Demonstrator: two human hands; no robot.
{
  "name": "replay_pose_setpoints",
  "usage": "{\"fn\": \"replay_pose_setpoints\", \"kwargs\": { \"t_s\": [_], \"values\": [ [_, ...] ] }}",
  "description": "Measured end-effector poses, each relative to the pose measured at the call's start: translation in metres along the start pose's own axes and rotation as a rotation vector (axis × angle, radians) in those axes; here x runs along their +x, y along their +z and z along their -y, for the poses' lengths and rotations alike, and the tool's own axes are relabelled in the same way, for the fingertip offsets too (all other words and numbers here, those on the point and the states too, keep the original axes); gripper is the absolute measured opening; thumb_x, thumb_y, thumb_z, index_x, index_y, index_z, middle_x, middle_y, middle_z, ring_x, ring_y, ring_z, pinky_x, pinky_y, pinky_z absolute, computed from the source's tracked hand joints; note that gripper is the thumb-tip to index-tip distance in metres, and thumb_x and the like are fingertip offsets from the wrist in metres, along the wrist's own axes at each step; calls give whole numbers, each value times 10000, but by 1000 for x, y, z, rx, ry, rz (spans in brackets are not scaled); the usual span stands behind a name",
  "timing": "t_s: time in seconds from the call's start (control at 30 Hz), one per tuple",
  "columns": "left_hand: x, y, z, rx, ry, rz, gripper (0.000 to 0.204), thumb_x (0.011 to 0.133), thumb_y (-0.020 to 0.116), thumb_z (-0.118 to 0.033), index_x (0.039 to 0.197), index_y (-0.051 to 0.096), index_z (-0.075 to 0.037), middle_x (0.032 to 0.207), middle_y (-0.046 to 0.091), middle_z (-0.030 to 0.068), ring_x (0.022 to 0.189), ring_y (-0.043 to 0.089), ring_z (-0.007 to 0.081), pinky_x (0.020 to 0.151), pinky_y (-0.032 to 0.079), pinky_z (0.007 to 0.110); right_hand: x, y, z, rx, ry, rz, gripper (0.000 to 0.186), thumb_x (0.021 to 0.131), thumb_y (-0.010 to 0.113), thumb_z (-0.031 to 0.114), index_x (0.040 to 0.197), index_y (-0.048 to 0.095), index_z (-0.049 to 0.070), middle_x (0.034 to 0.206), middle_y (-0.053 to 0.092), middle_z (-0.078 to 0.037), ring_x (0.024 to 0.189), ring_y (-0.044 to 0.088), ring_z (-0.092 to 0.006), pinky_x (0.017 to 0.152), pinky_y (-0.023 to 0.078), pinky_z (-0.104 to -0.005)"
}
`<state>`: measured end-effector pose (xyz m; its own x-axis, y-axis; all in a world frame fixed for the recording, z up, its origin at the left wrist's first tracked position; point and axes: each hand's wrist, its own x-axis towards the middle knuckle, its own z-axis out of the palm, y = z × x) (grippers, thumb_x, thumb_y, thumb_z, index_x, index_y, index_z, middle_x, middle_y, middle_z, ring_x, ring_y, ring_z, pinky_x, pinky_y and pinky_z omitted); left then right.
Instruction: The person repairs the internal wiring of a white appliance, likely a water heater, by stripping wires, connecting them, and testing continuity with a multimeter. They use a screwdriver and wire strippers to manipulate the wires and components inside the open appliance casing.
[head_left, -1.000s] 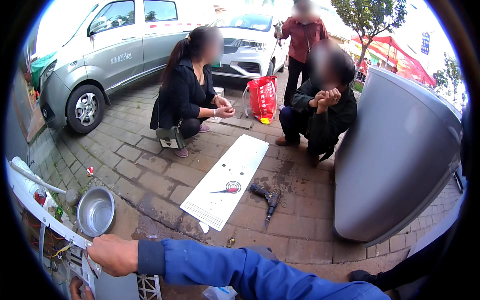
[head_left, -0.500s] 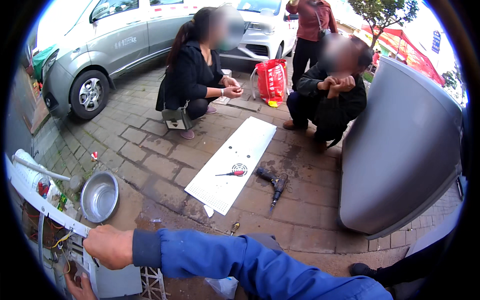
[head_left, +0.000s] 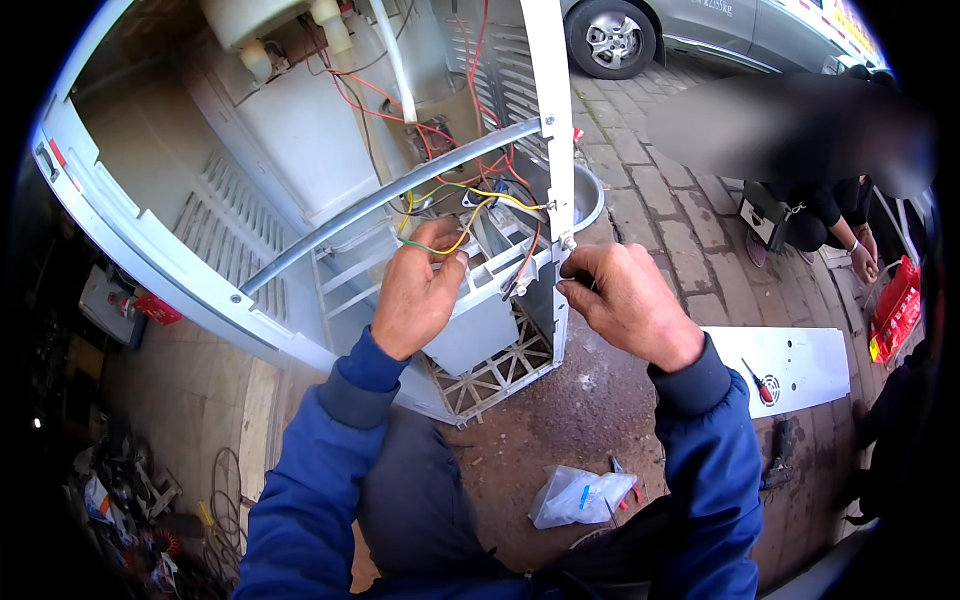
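An opened white appliance cabinet [head_left: 300, 340] fills the upper left, with a metal crossbar [head_left: 390, 190], red wires and a yellow-green wire [head_left: 465, 235] inside, over a white plastic grid [head_left: 350, 275]. My left hand [head_left: 420, 285] has its fingers curled at that grid, just under the yellow-green wire; what they hold is hidden. My right hand [head_left: 625, 300] pinches at the front upright beside a small white fitting [head_left: 567, 243], and what is between the fingertips is unclear. A steel basin [head_left: 590, 205] stands partly hidden behind the cabinet.
A clear plastic bag [head_left: 575, 495] with pliers [head_left: 625, 480] lies by my legs. Right: a white perforated panel [head_left: 815, 365] with a screwdriver [head_left: 762, 385], a drill [head_left: 780, 450], a crouching person [head_left: 810, 220], a red bag [head_left: 895, 310], a van [head_left: 700, 25]. Clutter [head_left: 130, 500] lies lower left.
The view has swung left and down from the onlookers to the cabinet. Both my hands now show at its front, where earlier they were at the frame's lower left edge.
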<state>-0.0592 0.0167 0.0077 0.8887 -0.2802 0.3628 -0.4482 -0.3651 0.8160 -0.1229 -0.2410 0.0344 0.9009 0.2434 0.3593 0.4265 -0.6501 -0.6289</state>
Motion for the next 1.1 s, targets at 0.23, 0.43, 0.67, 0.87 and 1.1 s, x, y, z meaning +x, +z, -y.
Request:
{"fn": "replay_pose_setpoints", "kwargs": {
  "t_s": [0.23, 0.43, 0.67, 0.87, 1.1],
  "values": [
    [1, 16, -1, -202, 22, -31, 430, 994, 562, -76, 1379, 454, 82, 1284, 634, 196, 1124, 645, 214, 929, 529, 334, 9, 37, 14, 120, -8, -209, 123, 861, 647, 59, 921, 676, -44, 826, 672, -271, 831, 665, -469, 732, 530, -509],
    [11, 9, -22, -250, 120, -119, 336, 999, 606, -112, 1288, 553, 51, 1144, 688, 129, 1025, 652, 170, 889, 531, 304, 22, 59, 16, 63, -1, -347, 128, 872, 633, 62, 930, 666, -47, 808, 662, -280, 813, 662, -471, 724, 525, -520],
    [0, -9, -18, 207, 84, -10, 243, 962, 600, -112, 1127, 621, 65, 900, 730, 171, 847, 713, 231, 768, 540, 368, 26, 61, 18, 79, 56, -364, 146, 872, 624, 74, 922, 669, -56, 733, 638, -304, 774, 661, -489, 687, 534, -529],
    [4, 2, 1, 14, 70, -108, 279, 936, 579, -82, 1172, 581, 66, 1022, 717, 181, 904, 710, 249, 777, 532, 374, 27, 57, 16, 48, 66, -381, 144, 866, 628, 88, 861, 656, -53, 741, 640, -309, 771, 662, -492, 695, 536, -529],
    [12, 10, -13, -422, -325, -138, 315, 981, 556, -67, 1283, 529, 17, 1204, 616, 102, 1123, 620, 206, 882, 497, 332, 22, 50, 6, 40, 164, -317, 168, 853, 644, 100, 848, 705, -57, 761, 658, -301, 777, 676, -474, 724, 549, -506]
  ]
}}
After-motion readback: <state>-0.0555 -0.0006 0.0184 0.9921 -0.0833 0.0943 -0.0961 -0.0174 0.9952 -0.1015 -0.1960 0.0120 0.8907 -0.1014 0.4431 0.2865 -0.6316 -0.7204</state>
